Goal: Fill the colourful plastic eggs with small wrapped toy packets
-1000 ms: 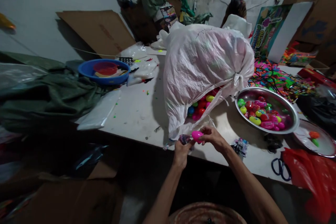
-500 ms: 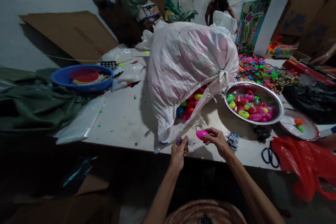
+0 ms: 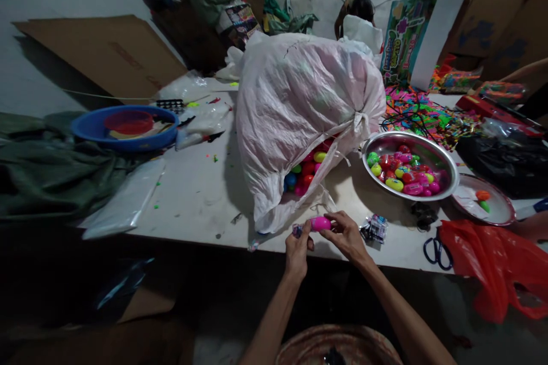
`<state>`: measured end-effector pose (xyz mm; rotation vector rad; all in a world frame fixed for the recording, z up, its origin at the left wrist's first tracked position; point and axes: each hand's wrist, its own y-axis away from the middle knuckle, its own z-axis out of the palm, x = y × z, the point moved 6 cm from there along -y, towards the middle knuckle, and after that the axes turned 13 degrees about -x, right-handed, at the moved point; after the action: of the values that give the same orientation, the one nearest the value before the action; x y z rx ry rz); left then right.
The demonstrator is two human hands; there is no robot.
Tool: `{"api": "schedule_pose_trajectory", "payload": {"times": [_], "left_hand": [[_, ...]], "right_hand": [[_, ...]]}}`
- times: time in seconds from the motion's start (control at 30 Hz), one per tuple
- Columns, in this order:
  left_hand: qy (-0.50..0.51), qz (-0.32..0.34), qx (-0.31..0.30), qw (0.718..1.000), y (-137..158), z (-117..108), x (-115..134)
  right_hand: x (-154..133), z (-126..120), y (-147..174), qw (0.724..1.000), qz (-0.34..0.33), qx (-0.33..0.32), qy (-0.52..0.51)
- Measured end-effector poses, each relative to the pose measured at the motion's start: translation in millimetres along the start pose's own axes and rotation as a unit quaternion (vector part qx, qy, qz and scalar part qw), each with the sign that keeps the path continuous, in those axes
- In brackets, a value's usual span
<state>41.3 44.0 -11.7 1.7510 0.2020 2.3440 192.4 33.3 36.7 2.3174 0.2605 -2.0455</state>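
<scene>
A bright pink plastic egg (image 3: 321,223) is pinched in the fingers of my right hand (image 3: 349,236), above the table's front edge. My left hand (image 3: 297,251) is closed on a small printed clear wrapper (image 3: 297,231), and its fingertips meet the egg's left end. Whether the egg is partly inside the wrapper I cannot tell. Just behind both hands lies a big white woven sack (image 3: 308,85); its torn mouth shows several coloured eggs (image 3: 307,170). To the right of my right hand rests a stack of small printed wrappers (image 3: 375,229).
A steel bowl (image 3: 454,179) holds several coloured eggs. Beside it are a plate (image 3: 509,218), scissors (image 3: 437,252) and a red plastic bag (image 3: 479,262). A blue basin (image 3: 81,128) stands left. At the back a person (image 3: 362,8) bends over; another person's arm (image 3: 528,71) shows far right.
My right hand has brought the pink egg left and against my left hand's fingers and wrapper. The view has shifted slightly, and another person's arm has appeared at the right edge.
</scene>
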Motion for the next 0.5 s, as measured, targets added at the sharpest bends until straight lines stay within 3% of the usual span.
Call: {"api": "schedule_pose_trajectory", "payload": {"times": [0.1, 0.27, 0.33, 0.5], "left_hand": [[0.079, -0.023, -0.019, 0.996, -1.6, 5.7, -2.4], [0.158, -0.061, -0.052, 0.984, -2.5, 19.7, -6.3], [0.166, -0.074, -0.058, 0.982, -0.7, 24.5, -9.2], [0.161, -0.091, -0.072, 0.980, 5.0, 35.1, -13.1]], "right_hand": [[8.4, 3.8, 3.7, 0.998, 0.002, -0.005, -0.060], [36.7, 7.8, 10.9, 0.972, 0.108, 0.038, -0.204], [37.0, 5.3, 11.4, 0.976, 0.088, 0.061, -0.191], [19.7, -4.4, 13.3, 0.995, -0.018, 0.091, -0.040]]}}
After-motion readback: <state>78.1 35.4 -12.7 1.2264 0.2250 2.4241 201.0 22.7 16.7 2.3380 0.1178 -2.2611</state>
